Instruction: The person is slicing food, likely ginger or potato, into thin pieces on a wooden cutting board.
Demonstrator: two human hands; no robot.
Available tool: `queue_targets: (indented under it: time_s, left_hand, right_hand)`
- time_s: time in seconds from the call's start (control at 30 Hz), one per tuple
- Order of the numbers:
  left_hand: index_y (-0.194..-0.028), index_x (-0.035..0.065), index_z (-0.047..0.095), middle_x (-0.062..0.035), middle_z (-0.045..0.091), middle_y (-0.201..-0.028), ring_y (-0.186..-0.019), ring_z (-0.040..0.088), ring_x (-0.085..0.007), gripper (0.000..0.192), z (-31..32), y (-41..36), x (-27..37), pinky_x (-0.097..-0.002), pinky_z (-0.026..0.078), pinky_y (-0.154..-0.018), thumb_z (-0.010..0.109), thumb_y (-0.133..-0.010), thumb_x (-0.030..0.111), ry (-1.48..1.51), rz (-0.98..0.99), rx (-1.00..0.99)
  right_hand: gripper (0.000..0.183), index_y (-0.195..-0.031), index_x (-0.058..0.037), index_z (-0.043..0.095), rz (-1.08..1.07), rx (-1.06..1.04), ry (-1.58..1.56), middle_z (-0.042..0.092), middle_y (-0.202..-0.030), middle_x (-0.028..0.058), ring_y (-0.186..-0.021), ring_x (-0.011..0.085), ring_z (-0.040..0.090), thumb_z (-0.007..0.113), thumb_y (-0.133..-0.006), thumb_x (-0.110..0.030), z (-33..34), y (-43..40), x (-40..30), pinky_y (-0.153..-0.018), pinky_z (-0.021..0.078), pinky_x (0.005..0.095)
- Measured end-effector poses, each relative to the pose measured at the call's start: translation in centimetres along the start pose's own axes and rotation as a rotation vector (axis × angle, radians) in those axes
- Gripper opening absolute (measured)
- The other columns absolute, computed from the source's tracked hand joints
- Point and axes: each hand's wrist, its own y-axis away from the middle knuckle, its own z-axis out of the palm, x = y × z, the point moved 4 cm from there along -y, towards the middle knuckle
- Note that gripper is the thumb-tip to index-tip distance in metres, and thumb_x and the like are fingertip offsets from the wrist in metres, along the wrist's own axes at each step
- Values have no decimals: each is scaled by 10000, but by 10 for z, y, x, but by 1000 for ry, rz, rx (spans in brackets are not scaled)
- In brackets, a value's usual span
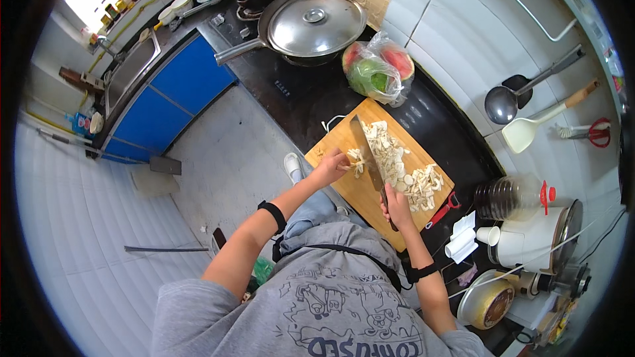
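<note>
A wooden cutting board (354, 197) lies on the black counter before me. My right hand (397, 207) grips the handle of a kitchen cleaver (366, 151), its long blade pointing away from me across the board. Right of the blade, sliced pale vegetable (389, 151) is heaped, with a further pile of strips (425, 186) nearer the board's right corner. On the blade's left side sits a small cluster of cut pieces (356, 155). There my left hand (331, 166) pinches a thin pale piece (353, 164) between its fingertips. Small scraps (321, 151) lie by the board's left corner.
Beyond the board rests a plastic bag of cut watermelon (379, 72). A lidded wok (312, 25) stands behind it, its handle pointing left. Beside the board's right edge lies a red peeler (443, 212); a bottle of dark liquid (506, 198) and a white cooker (526, 240) stand farther right.
</note>
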Motion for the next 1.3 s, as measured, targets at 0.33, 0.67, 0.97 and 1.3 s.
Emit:
queue_targets:
  time_s: [0.33, 0.67, 0.97, 1.3]
  left_hand:
    - [-709, -8, 635, -87, 635, -681, -644, 583, -154, 229, -101, -4, -51, -284, 457, -586, 416, -717, -73, 103, -359, 477]
    - [-765, -14, 620, -63, 628, -715, -699, 584, -111, 204, -77, -54, 13, -247, 468, -670, 426, -801, -67, 53, -233, 307]
    - [-889, 20, 639, -129, 633, -923, -904, 601, -303, 179, 27, -139, 120, -384, 471, -807, 522, -759, -19, -303, 376, -258]
    - [-1254, 120, 501, -129, 497, -1273, -1132, 516, -349, 474, 121, -159, 87, -440, 434, -936, 549, -785, 76, -883, 412, -784]
  right_hand:
    - [520, -717, -38, 511, -43, -149, 122, 454, -497, -9, -379, 76, 407, 384, -962, -479, 21, 14, 17, -363, 339, 229]
    - [664, -667, 39, 583, -60, 50, 283, 571, -553, 165, -575, 325, 597, 340, -948, -511, -2, -6, 33, -605, 476, 408]
    - [712, -689, 96, 593, -187, 190, 448, 585, -704, 305, -716, 445, 586, 317, -954, -504, -19, 1, 21, -725, 462, 474]
    - [691, -672, 90, 600, -129, 184, 275, 572, -615, 283, -609, 432, 586, 329, -963, -476, -26, 9, 23, -677, 474, 468]
